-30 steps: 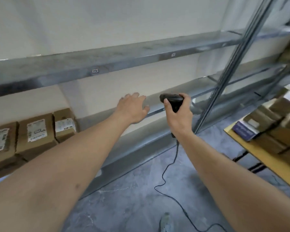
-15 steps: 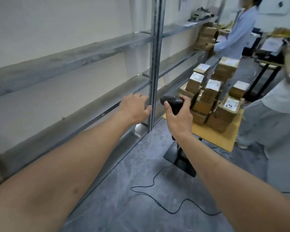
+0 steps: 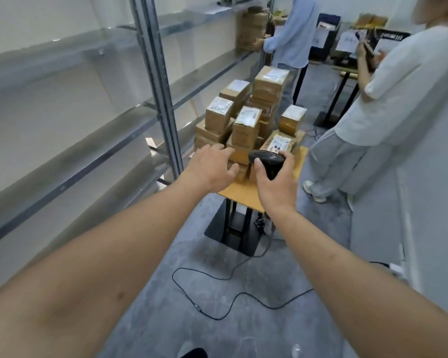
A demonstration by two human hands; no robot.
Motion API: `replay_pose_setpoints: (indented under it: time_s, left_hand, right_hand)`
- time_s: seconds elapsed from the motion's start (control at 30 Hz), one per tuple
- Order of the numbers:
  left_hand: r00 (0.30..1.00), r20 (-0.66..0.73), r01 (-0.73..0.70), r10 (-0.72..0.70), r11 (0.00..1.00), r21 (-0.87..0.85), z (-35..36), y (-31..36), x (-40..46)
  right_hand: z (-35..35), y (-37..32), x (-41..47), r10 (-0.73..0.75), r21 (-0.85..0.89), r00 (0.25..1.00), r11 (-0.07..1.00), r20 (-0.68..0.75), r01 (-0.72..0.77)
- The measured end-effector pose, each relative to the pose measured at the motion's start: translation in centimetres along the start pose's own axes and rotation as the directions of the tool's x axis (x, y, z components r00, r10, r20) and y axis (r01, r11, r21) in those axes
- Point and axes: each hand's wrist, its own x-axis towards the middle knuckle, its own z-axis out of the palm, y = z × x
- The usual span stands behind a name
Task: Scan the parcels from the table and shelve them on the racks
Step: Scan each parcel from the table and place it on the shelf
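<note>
Several brown cardboard parcels (image 3: 246, 125) with white labels are stacked on a small wooden table (image 3: 243, 193) straight ahead. My right hand (image 3: 276, 184) grips a black barcode scanner (image 3: 267, 160), held in front of the near parcels. My left hand (image 3: 212, 170) is stretched out with spread, relaxed fingers just short of the stack and holds nothing. The metal rack (image 3: 155, 81) runs along the wall on the left, its shelves bare here.
The scanner's black cable (image 3: 225, 303) loops over the grey floor. A person in white (image 3: 388, 99) stands right of the table. Another person in blue (image 3: 292, 32) handles boxes at the rack's far end. A black stand (image 3: 339, 91) is behind.
The view has swung right from the rack to the parcel table, which is now closer. Both arms stay stretched out, scanner still in the right hand.
</note>
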Motion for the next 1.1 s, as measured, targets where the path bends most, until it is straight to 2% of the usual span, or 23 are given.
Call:
replay_pose_setpoints:
  time_s: [0.3, 0.63, 0.93, 1.1]
  left_hand:
    - [0.988, 0.127, -0.077, 0.083, 0.996, -0.051, 7.4, 6.4, 11.5]
    - [0.972, 0.2, -0.105, 0.127, 0.988, -0.113, 14.8, 8.6, 25.2]
    - [0.956, 0.289, 0.076, -0.046, 0.993, -0.094, 21.2, 8.6, 31.4]
    - [0.933, 0.339, 0.178, -0.118, 0.972, -0.152, 22.8, 8.1, 31.9]
  right_hand:
    - [-3.7, 7.5, 9.9, 0.13, -0.071, 0.983, 0.988, -0.129, -0.14]
    - [-2.2, 13.2, 22.6, 0.27, -0.121, 0.948, 0.949, -0.171, -0.292]
    - [-1.2, 18.0, 29.3, 0.326, -0.161, 0.933, 0.923, -0.153, -0.349]
    - [-0.9, 19.6, 30.8, 0.351, -0.189, 0.932, 0.913, -0.093, -0.362]
